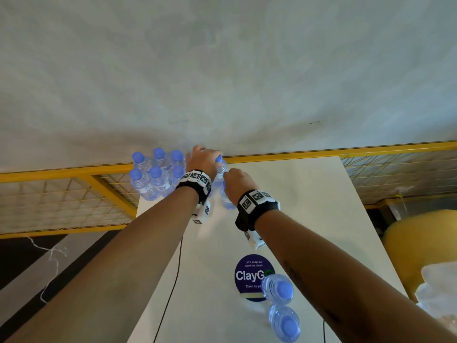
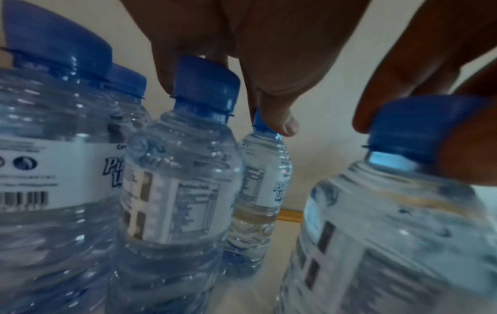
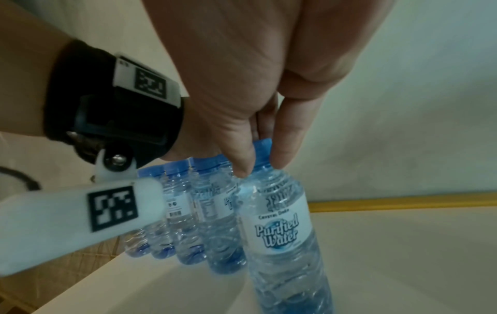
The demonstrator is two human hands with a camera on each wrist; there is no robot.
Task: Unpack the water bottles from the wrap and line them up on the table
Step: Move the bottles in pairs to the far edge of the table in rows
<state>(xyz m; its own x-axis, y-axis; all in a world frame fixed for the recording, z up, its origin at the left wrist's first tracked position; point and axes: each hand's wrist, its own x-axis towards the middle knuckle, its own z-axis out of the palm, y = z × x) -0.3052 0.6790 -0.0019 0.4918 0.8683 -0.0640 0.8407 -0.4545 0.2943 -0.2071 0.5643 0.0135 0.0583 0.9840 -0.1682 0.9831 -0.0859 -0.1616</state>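
Two water bottles [image 1: 282,305] stand nearest on the white table [image 1: 309,206], beside a round sticker [image 1: 249,273]; farther on, the right hand [image 1: 236,180] pinches one bottle's cap [image 3: 262,148]; the left hand [image 1: 201,159] grips another cap [image 1: 218,159]; six bottles [image 1: 154,175] stand clustered at the far-left corner.

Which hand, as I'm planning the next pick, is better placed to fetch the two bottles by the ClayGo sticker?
Probably the right hand: the two bottles stand beside its forearm, far from the left hand. Each hand pinches a bottle cap, so it must let go first.
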